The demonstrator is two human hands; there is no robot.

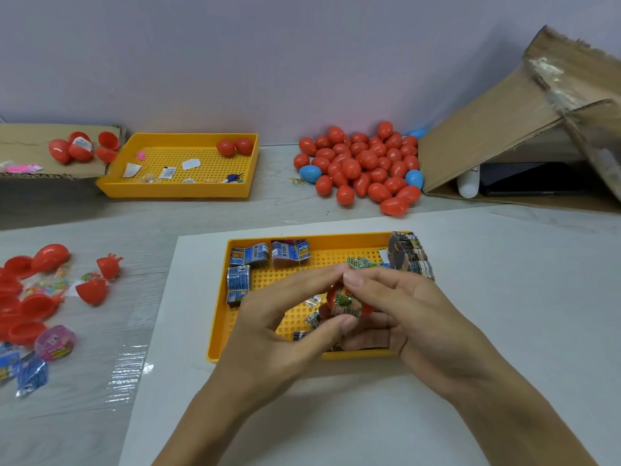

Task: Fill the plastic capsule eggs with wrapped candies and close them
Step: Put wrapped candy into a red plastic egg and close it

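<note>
Over the near yellow tray (218, 338), both hands meet around a red capsule egg half (368, 309) with a green wrapped candy (346, 302) sticking out of it. My left hand (282, 324) pinches the candy between thumb and fingertips. My right hand (400, 307) curls round the egg half, its fingertips on top of the wrapper. Several blue wrapped candies (250, 255) lie at the tray's far left corner, and a stack of folded wrappers (411, 255) stands at its far right corner.
A heap of closed red and blue eggs (361, 164) lies at the back. A second yellow tray (181, 164) sits back left, a cardboard box (524, 129) back right. Open red egg halves (37, 290) and loose candies (55, 343) lie on the left.
</note>
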